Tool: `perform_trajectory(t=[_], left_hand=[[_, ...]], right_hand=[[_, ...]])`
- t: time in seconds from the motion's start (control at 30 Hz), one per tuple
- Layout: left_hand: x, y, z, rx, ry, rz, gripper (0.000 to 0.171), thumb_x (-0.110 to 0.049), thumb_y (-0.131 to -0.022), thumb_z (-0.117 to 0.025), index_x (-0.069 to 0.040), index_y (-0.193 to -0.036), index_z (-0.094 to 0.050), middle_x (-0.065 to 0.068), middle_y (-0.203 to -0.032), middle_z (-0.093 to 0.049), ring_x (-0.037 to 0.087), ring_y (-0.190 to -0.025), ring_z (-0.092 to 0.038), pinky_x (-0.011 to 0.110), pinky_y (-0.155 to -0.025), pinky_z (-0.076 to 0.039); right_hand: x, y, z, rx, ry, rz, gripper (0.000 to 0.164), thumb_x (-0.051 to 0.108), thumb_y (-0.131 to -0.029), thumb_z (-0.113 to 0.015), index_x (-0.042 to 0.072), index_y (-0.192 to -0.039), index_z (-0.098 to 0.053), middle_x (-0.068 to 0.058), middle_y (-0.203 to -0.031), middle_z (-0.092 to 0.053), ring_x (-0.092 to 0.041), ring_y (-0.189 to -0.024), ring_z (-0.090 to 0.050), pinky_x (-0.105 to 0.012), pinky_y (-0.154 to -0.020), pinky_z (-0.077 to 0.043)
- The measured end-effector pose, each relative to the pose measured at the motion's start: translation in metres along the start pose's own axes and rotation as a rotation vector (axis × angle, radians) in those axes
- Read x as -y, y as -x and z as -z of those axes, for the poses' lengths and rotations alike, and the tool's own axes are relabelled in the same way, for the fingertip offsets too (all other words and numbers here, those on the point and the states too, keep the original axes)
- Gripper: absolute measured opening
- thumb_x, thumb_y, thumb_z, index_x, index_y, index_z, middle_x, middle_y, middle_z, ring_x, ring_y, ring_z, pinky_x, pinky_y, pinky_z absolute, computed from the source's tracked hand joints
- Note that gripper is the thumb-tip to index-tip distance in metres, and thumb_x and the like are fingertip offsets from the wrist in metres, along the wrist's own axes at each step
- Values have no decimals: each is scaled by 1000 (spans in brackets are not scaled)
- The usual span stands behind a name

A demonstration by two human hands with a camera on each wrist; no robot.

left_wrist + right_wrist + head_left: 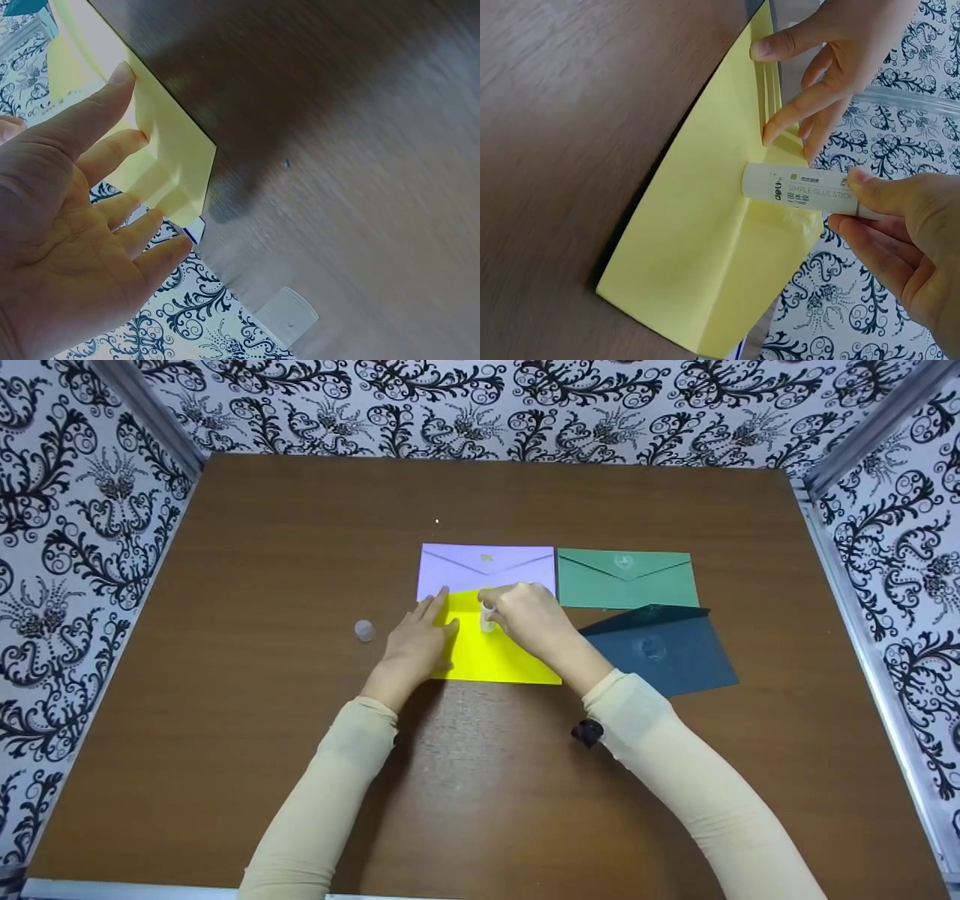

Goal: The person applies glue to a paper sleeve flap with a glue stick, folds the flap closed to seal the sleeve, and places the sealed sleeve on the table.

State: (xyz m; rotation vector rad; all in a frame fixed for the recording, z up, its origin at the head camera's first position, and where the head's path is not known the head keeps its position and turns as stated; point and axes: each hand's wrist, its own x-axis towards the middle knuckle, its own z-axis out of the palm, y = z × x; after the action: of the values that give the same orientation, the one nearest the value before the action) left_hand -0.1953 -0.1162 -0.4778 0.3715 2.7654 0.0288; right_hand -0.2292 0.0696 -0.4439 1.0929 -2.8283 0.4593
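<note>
A yellow envelope (502, 656) lies on the table with its flap folded open toward the far side. My right hand (529, 619) pinches a white glue stick (799, 187) by its end; the other end meets the envelope near the flap's fold in the right wrist view. On the envelope's left side rests my left hand (420, 637), fingers spread and fairly straight, thumb by the near edge in the left wrist view (120, 82). The glue stick's translucent cap (364, 630) stands on the table left of that hand.
Behind the yellow envelope lies a purple envelope (487, 566), with a green envelope (626, 577) to its right. A dark blue envelope (667, 660), flap raised, sits near my right forearm. Patterned panels (465, 412) border the brown table (300, 525).
</note>
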Motion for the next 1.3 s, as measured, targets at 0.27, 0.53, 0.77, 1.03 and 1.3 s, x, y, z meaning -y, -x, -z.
perform_trajectory(t=[0.27, 0.53, 0.77, 1.03, 1.3], left_hand=[[0, 2, 1, -6, 18, -11, 70, -36, -84, -69, -20, -144, -38, 6, -159, 4, 29, -146, -8, 46, -116, -20], [0, 2, 2, -6, 18, -10, 68, -35, -84, -69, -20, -144, -39, 6, -160, 4, 29, -146, -8, 46, -116, -20], [0, 1, 2, -4, 27, -3, 68, -34, -85, -69, -21, -144, -39, 6, -160, 4, 28, -146, -7, 46, -116, -19], [-1, 0, 1, -7, 34, -2, 68, -33, -84, -70, -21, -143, -39, 5, -159, 5, 28, -146, -7, 47, -116, -20], [-1, 1, 2, 10, 23, -7, 69, -35, -85, -69, -20, -144, -39, 6, -159, 7, 29, -146, -5, 47, -116, -19]], right_hand=[[1, 6, 5, 17, 55, 5, 26, 11, -86, -69, 12, -111, -69, -7, -103, -72, -23, -88, -69, -29, -76, -57], [8, 10, 6, 43, 10, 1, 26, 13, -86, -68, 11, -113, -69, -6, -102, -72, -23, -88, -69, -29, -78, -57], [15, 9, 3, 71, -24, 17, 31, 18, -87, -68, 11, -117, -66, -5, -107, -71, -21, -92, -69, -29, -80, -56], [13, 1, -2, 27, -9, 52, 32, 18, -87, -67, 12, -118, -65, -5, -110, -70, -21, -90, -69, -30, -79, -56], [3, -4, -6, -39, 3, 64, 29, 14, -85, -69, 9, -114, -67, -7, -105, -71, -23, -90, -69, -30, -76, -57]])
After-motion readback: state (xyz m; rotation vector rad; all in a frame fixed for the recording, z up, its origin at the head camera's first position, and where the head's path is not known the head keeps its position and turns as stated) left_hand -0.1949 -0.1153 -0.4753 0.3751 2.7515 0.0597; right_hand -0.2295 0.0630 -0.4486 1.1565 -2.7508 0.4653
